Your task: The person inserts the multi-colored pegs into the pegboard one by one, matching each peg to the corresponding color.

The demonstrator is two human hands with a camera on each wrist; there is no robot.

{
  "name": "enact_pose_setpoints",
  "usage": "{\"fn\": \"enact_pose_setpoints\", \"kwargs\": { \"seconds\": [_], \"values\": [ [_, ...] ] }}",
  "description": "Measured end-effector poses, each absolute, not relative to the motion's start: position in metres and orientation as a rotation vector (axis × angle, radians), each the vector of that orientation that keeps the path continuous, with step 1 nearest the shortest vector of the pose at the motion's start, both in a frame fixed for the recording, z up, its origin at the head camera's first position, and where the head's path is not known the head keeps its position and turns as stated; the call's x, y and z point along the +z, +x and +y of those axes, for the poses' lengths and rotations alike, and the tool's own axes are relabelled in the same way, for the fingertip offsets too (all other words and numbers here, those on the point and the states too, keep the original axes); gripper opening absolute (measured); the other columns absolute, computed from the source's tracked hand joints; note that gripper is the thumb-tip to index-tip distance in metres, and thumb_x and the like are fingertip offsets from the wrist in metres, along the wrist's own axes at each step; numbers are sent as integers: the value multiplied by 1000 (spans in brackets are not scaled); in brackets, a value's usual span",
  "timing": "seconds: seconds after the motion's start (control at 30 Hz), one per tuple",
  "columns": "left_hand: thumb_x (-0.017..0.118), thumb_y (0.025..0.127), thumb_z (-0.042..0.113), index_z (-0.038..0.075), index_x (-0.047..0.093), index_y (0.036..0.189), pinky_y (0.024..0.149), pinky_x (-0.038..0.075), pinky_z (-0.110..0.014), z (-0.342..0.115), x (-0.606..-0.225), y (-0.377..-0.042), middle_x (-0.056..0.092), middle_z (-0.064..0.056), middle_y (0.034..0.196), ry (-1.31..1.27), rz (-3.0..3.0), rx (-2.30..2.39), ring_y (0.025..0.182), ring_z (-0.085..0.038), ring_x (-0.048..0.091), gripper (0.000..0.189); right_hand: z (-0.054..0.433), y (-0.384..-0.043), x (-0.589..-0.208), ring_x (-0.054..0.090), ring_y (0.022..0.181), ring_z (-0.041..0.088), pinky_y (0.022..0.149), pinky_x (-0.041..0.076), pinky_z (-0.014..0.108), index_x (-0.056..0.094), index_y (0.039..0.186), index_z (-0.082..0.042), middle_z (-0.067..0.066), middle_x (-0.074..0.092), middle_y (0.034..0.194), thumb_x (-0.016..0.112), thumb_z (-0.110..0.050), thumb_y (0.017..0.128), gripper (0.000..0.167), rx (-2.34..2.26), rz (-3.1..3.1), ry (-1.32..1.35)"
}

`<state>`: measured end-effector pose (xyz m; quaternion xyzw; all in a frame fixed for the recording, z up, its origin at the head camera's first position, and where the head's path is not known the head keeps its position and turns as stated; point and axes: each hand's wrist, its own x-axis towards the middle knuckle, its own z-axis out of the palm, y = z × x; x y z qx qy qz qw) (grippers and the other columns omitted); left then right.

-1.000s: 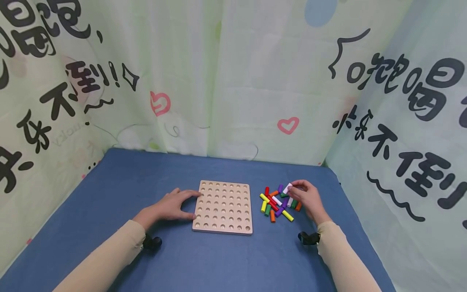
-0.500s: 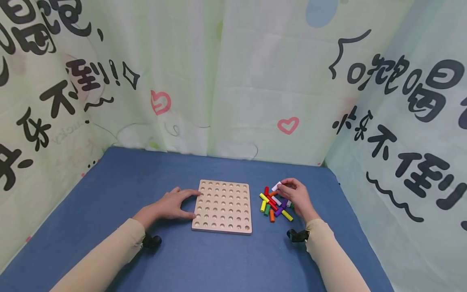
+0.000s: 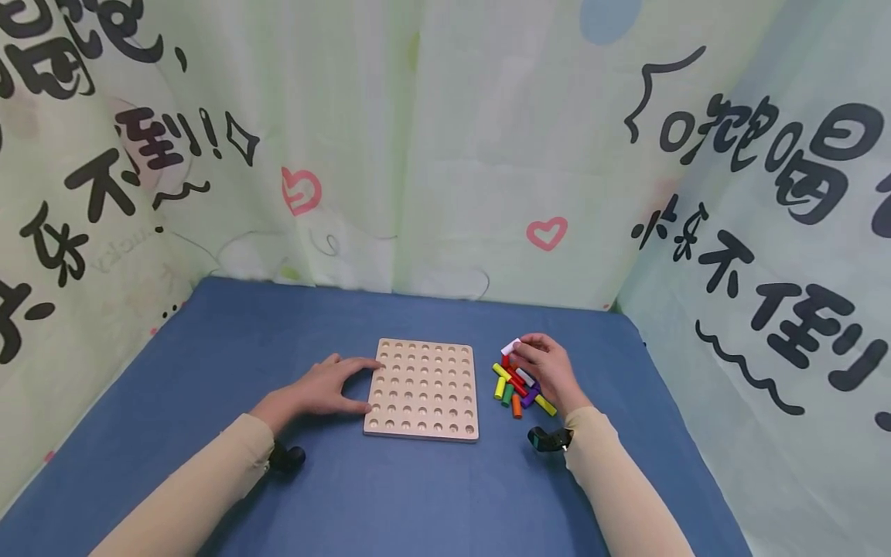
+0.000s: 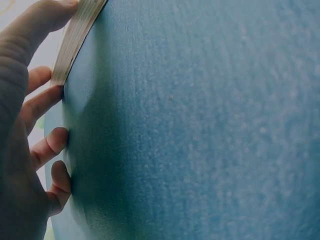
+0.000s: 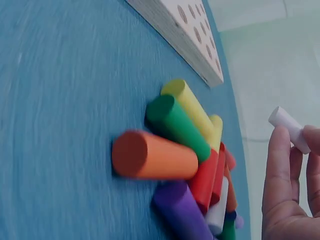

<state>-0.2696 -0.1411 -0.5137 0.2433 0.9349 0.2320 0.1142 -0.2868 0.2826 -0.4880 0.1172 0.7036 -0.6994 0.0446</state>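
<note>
A square wooden pegboard (image 3: 421, 391) with rows of round holes lies flat on the table. My left hand (image 3: 322, 389) touches its left edge, thumb and fingers spread apart; in the left wrist view the fingers (image 4: 47, 102) reach the board's side (image 4: 75, 42). My right hand (image 3: 548, 365) pinches a white peg (image 5: 289, 125) between thumb and fingertips, raised and tilted above the far side of a loose peg pile. Orange (image 5: 155, 156), green (image 5: 177, 125), yellow (image 5: 192, 107), red and purple (image 5: 180, 207) pegs lie in that pile, partly hidden by the right hand in the head view.
A blue cloth (image 3: 418, 495) covers the table. Pale curtains (image 3: 473, 155) with black lettering and hearts stand behind and at both sides. The peg pile lies just right of the pegboard, with a narrow strip of cloth between them.
My right hand has moved left across the peg pile toward the pegboard, carrying the white peg. The left hand keeps its place at the board's edge.
</note>
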Motion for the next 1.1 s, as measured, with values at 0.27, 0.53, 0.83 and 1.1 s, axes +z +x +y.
{"fn": "enact_pose_setpoints", "kwargs": {
  "seconds": [0.27, 0.53, 0.83, 1.1],
  "values": [
    [78, 86, 60, 30, 48, 155, 104, 34, -67, -143, -510, -270, 48, -5, 159, 702, 2724, 677, 124, -33, 46, 80, 254, -292, -485, 70, 98, 12, 99, 54, 31, 57, 124, -4, 7, 60, 114, 66, -10, 102, 24, -2207, 2070, 406],
    [77, 86, 61, 30, 48, 155, 99, 36, -65, -147, -514, -272, 49, -5, 158, 744, 2746, 674, 116, -30, 47, 81, 231, -297, -487, 70, 92, 9, 88, 57, 23, 59, 121, -2, 6, 61, 111, 66, -8, 101, 22, -2315, 1999, 453],
    [76, 87, 58, 27, 48, 155, 93, 38, -61, -144, -512, -270, 50, -5, 158, 791, 2773, 646, 108, -27, 47, 80, 217, -297, -496, 69, 97, 12, 99, 53, 31, 62, 120, 3, 11, 58, 114, 66, -4, 101, 21, -2329, 2014, 512],
    [77, 86, 59, 27, 48, 155, 94, 39, -61, -139, -517, -269, 51, -5, 157, 794, 2780, 643, 108, -27, 47, 81, 207, -298, -497, 70, 94, 11, 97, 55, 33, 66, 115, 6, 12, 63, 109, 69, -1, 98, 18, -2319, 2140, 517]
  ]
}}
